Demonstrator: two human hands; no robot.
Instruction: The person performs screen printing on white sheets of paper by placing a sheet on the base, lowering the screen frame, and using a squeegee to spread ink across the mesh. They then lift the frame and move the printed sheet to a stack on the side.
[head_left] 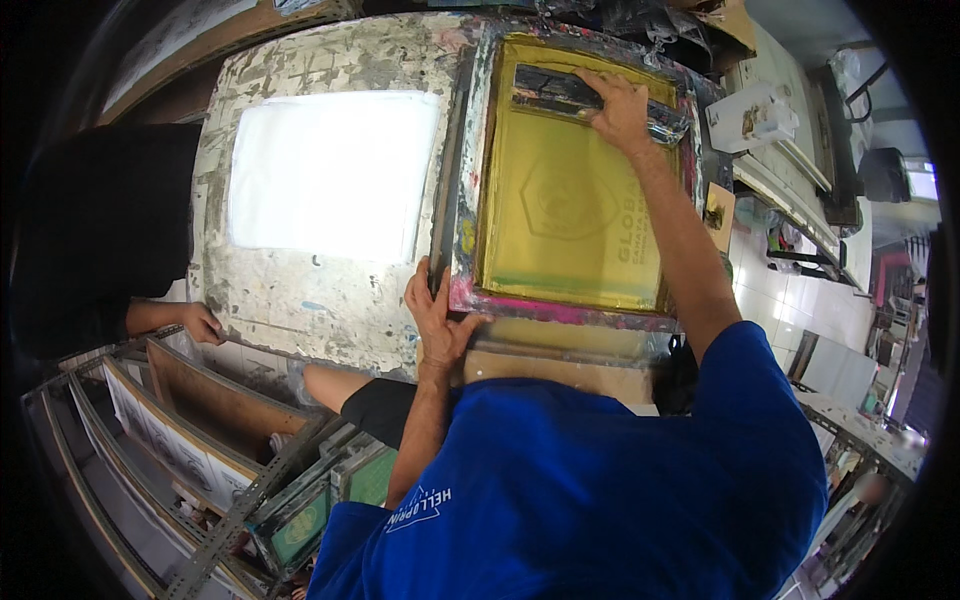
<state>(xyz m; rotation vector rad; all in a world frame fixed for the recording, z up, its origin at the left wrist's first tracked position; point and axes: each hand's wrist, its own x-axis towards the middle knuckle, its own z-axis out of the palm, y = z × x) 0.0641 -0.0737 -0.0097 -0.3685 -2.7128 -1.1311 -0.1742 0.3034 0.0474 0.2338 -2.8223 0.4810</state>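
Observation:
A yellow-meshed printing screen (560, 255) lies at the upper middle, its paint-stained frame marked with pink at the near edge. A faint emblem and lettering show in the mesh. Across the screen's far end lies an ink-smeared squeegee (545, 90). My right hand (615, 110) is closed over the squeegee's middle. At the frame's near left corner, my left hand (438, 318) grips the edge, fingers along the left side and thumb on the near side. White sheets (335, 175) lie on the stained board (290, 300) left of the screen.
A co-worker's hand (200, 322) rests at the board's near left corner, beside a black-clothed body. Metal racks with boards and framed screens (295, 530) stand at lower left. A white plastic container (750, 118) sits right of the screen.

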